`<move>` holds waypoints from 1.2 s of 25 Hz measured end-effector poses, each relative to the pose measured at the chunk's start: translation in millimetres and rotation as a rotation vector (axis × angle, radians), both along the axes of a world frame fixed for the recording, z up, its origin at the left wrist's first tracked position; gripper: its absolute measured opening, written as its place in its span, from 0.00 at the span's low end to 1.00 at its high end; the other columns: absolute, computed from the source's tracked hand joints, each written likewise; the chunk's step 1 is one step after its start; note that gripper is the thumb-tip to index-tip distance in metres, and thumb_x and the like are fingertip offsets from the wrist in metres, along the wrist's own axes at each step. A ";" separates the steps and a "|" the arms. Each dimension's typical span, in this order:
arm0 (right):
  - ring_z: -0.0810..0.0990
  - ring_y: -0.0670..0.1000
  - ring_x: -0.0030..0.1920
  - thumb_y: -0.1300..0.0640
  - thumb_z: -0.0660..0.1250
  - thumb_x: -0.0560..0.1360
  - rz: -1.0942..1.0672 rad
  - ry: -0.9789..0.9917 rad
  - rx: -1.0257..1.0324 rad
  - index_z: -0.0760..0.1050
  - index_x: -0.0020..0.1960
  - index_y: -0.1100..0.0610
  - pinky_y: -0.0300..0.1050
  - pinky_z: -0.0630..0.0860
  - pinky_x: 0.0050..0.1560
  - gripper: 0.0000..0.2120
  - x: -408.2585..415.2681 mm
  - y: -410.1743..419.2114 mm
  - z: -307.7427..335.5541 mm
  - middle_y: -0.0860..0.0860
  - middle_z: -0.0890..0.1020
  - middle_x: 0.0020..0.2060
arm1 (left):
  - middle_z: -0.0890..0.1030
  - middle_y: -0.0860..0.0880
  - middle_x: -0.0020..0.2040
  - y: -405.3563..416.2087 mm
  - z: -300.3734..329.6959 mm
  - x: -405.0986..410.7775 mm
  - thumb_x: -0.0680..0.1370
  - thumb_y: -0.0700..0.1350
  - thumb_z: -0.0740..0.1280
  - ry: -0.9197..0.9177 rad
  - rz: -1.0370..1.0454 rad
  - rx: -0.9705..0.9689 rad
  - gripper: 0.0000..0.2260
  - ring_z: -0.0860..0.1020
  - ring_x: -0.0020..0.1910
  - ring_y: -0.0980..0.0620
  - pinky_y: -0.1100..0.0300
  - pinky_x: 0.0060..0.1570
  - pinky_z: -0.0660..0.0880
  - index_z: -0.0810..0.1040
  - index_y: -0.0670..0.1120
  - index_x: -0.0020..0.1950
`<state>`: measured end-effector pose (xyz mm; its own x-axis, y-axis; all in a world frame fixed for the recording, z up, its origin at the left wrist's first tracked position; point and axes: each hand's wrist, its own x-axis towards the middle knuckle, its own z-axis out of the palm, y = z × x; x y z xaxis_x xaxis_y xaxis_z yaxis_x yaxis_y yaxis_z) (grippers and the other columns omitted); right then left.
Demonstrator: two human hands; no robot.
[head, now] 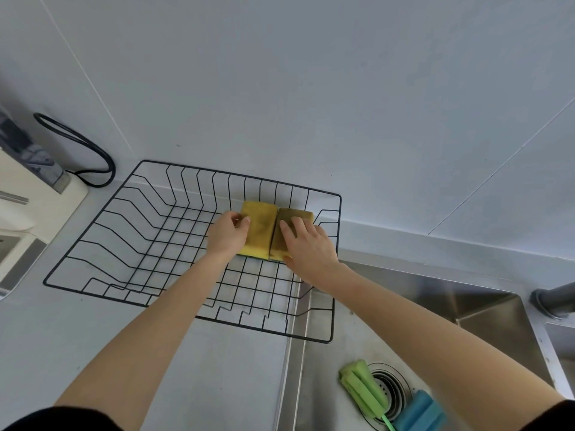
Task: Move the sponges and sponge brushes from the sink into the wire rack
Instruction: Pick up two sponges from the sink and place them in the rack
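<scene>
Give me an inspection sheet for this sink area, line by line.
Surface: pale countertop beside a steel sink.
Job's things: two yellow sponges side by side in the wire rack; green sponge brush and blue sponge brush in the sink, at the drain.
Clutter: white appliance at left.
Grips: left hand and right hand each resting on a sponge.
Cables: black cord looped behind the rack.
Surroundings: plain wall; faucet base at right.
</scene>
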<state>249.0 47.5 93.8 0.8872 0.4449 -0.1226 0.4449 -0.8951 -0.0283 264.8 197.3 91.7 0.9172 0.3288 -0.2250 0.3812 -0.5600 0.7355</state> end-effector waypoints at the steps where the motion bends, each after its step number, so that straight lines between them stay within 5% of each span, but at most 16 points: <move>1: 0.65 0.59 0.68 0.52 0.61 0.77 0.001 -0.002 -0.002 0.53 0.75 0.60 0.50 0.63 0.69 0.31 0.3 0.3 -0.1 0.59 0.65 0.68 | 0.74 0.40 0.65 0.2 -0.3 -0.4 0.78 0.47 0.60 -0.021 0.003 -0.009 0.19 0.72 0.63 0.43 0.54 0.57 0.70 0.68 0.39 0.66; 4: 0.65 0.59 0.68 0.52 0.61 0.77 -0.006 -0.007 -0.008 0.53 0.75 0.60 0.50 0.63 0.69 0.31 -0.1 0.4 -0.5 0.59 0.65 0.68 | 0.68 0.42 0.70 5.6 0.8 -5.8 0.76 0.47 0.64 -0.028 -0.163 -0.073 0.26 0.67 0.68 0.44 0.52 0.65 0.67 0.61 0.43 0.72; 8: 0.65 0.58 0.69 0.52 0.61 0.77 -0.016 0.002 -0.008 0.53 0.75 0.60 0.50 0.62 0.69 0.32 -1.8 1.6 1.1 0.58 0.65 0.68 | 0.58 0.43 0.74 8.9 -0.7 -10.0 0.74 0.44 0.68 0.080 -0.444 0.084 0.33 0.60 0.73 0.45 0.54 0.71 0.59 0.55 0.44 0.74; 21: 0.57 0.56 0.75 0.51 0.61 0.76 -0.104 0.077 0.149 0.50 0.76 0.58 0.49 0.53 0.74 0.34 -16.5 -8.0 25.6 0.56 0.59 0.74 | 0.49 0.42 0.77 2.3 6.6 -17.6 0.74 0.52 0.67 0.093 -0.450 0.359 0.36 0.51 0.75 0.39 0.43 0.73 0.55 0.52 0.47 0.75; 30: 0.50 0.55 0.77 0.52 0.58 0.77 -0.206 0.048 0.219 0.48 0.76 0.57 0.51 0.46 0.76 0.32 -70.3 -56.4 67.3 0.57 0.55 0.76 | 0.63 0.43 0.73 -36.6 70.8 -72.4 0.75 0.51 0.64 -0.079 -0.595 0.463 0.30 0.66 0.69 0.43 0.47 0.67 0.66 0.57 0.44 0.73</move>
<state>178.7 -8.9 161.0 0.9570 0.2766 -0.0878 0.2480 -0.9365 -0.2478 192.5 160.7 162.5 0.9771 -0.1819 -0.1106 -0.1261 -0.9129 0.3881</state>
